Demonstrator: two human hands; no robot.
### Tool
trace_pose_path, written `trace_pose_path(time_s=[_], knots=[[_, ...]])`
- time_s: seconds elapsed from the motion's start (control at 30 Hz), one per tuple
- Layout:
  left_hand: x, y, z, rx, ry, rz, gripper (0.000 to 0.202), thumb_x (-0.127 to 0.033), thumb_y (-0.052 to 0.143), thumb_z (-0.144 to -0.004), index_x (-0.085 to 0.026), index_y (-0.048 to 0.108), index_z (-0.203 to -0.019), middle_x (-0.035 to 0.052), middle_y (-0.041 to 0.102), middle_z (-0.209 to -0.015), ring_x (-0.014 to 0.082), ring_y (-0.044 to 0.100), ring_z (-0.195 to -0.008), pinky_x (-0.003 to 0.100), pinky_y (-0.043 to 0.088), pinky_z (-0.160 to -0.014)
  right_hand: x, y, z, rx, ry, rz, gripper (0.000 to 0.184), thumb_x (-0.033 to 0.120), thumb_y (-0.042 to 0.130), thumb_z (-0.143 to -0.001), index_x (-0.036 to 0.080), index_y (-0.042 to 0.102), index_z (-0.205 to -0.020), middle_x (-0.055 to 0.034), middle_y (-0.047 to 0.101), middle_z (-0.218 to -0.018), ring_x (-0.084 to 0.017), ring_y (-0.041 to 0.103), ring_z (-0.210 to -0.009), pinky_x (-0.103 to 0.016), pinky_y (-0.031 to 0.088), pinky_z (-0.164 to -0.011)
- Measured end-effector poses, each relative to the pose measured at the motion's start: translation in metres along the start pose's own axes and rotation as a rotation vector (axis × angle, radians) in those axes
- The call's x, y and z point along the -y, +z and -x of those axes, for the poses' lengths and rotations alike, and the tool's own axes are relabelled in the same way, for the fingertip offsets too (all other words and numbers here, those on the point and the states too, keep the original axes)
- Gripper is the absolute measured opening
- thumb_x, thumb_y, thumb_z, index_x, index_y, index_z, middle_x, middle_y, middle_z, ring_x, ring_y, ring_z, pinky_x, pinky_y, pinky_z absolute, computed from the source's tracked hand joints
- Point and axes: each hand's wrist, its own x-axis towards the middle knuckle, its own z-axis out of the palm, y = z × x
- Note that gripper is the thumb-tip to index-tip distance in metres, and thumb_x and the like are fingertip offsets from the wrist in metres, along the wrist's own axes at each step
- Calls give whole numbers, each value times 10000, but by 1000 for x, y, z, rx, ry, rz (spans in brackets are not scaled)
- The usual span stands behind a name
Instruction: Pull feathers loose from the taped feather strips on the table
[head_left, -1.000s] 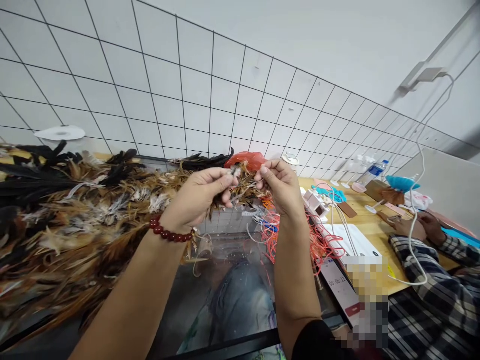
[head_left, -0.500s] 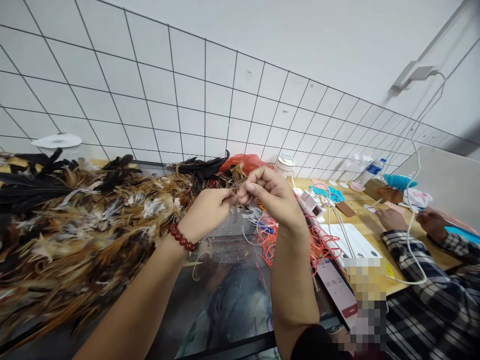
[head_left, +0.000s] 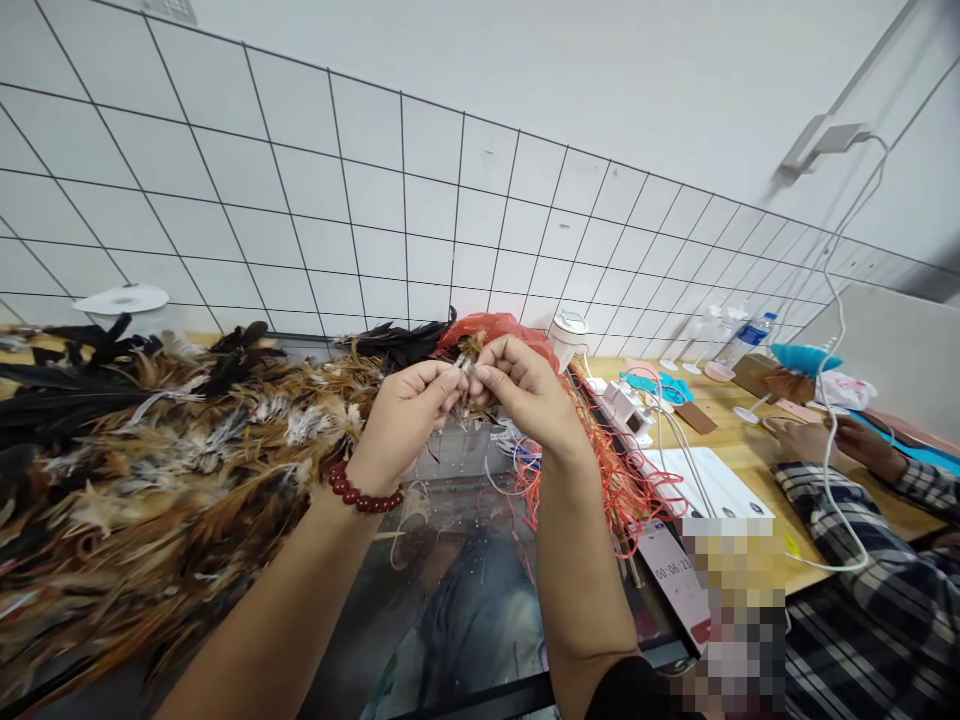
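My left hand (head_left: 407,408), with a dark red bead bracelet (head_left: 364,492) at its wrist, pinches small feathers (head_left: 466,366) between thumb and fingers. From the other side my right hand (head_left: 523,392) pinches the same wispy brown-and-white tuft, its fingertips almost touching the left ones. Fingers cover part of the tuft. Both hands are above a dark glossy tabletop (head_left: 465,560). To the left spreads a large heap of brown, white and black feathers (head_left: 187,470). Right of my right forearm lies a tangle of orange-red cord (head_left: 626,500).
A red plastic bag (head_left: 502,328) and a lidded white cup (head_left: 568,332) stand behind my hands, before a black wire grid (head_left: 405,190). At right are a phone (head_left: 675,580), a white power strip (head_left: 709,480), a loose cable and another person's plaid sleeves (head_left: 847,520).
My left hand has turned so its thumb and curled fingers show, and the fingertips of both hands have come closer together around the tuft. The view has shifted slightly.
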Motion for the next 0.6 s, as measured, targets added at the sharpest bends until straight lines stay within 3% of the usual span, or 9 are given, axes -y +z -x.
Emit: trace_pose_path(time_s=[0.13,0.23,0.37,0.43,0.6], knots=[[8,-4,-2,-108,219,-514,195,-260,546,-785,-175,574,-612,-8,493,-533,124,426,-541,238,293,-513,24,11,10,43,-104,376,79,196,460,-886,221,503,-824,10,572,-754,-113,517,-694,-277,420,-689],[14,-2,-1,2,346,-742,217,-173,527,-743,-179,485,-530,13,514,-531,134,449,-540,259,287,-531,33,15,13,54,-159,573,120,128,457,-851,217,528,-814,-7,564,-781,-141,513,-746,-296,398,-713],[17,5,1,285,423,-698,236,-192,487,-804,-170,493,-569,26,566,-596,129,497,-571,250,341,-568,28,3,11,-6,-266,596,146,90,454,-826,200,546,-796,-43,552,-920,-160,523,-875,-304,420,-765],[14,8,3,386,433,-658,262,-232,483,-836,-166,493,-583,-1,522,-566,110,456,-549,239,334,-558,22,-7,10,-5,-332,543,126,89,486,-814,189,550,-771,-44,542,-932,-153,522,-889,-297,431,-770],[1,11,13,451,429,-573,339,-267,538,-825,-167,393,-534,-51,324,-500,74,281,-495,243,235,-495,14,-16,7,13,-380,429,79,163,562,-827,187,570,-752,-26,556,-886,-132,518,-824,-286,444,-736]])
